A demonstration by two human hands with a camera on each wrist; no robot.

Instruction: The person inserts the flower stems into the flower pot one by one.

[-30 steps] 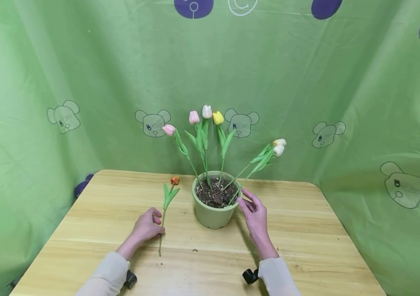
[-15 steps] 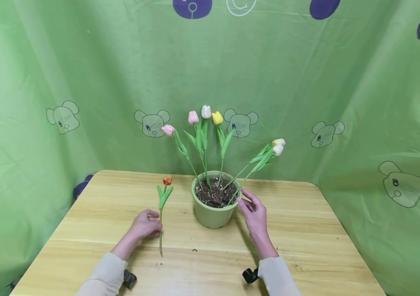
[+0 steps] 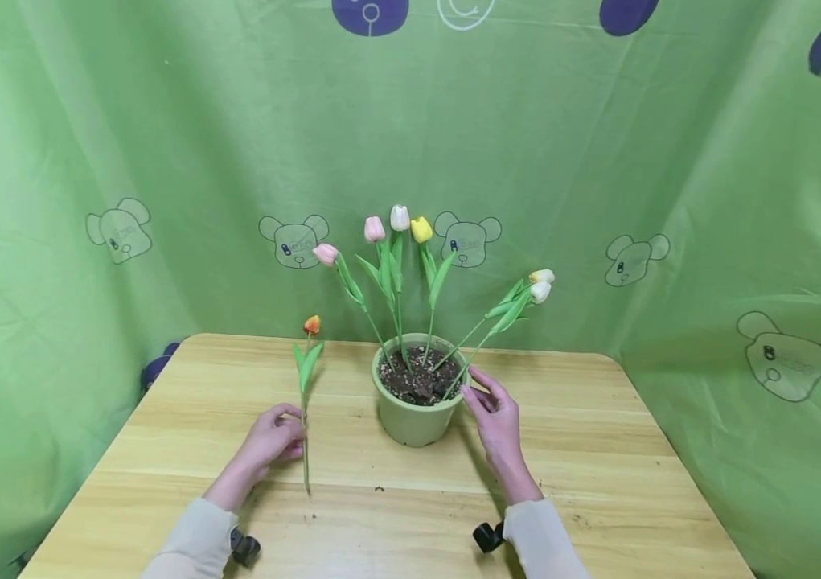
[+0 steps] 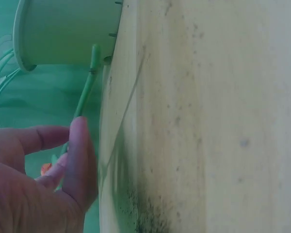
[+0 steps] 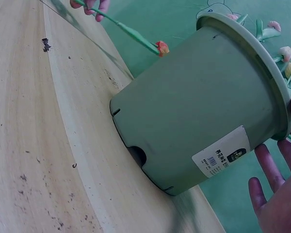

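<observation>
My left hand (image 3: 274, 438) pinches the thin green stem of an orange-red tulip (image 3: 311, 326), held nearly upright left of the flower pot. In the left wrist view, thumb and fingers (image 4: 78, 145) meet on the stem, and its bare end sticks out past them toward the pot. The green flower pot (image 3: 416, 422) is filled with dark soil (image 3: 417, 386). My right hand (image 3: 498, 422) holds the pot's rim at its right side; the right wrist view shows fingertips at the rim, partly cut off by the frame edge.
Pink tulips (image 3: 374, 229), a yellow tulip (image 3: 421, 230) and whitish tulips (image 3: 540, 291) stand in the soil, the whitish pair leaning far right. Soil crumbs (image 5: 46, 44) dot the wooden table (image 3: 584, 450). A green curtain (image 3: 562, 161) hangs behind and at both sides.
My left hand has moved left with the orange-red tulip, away from the pot, and the tulip's head has risen. The right hand stays at the rim.
</observation>
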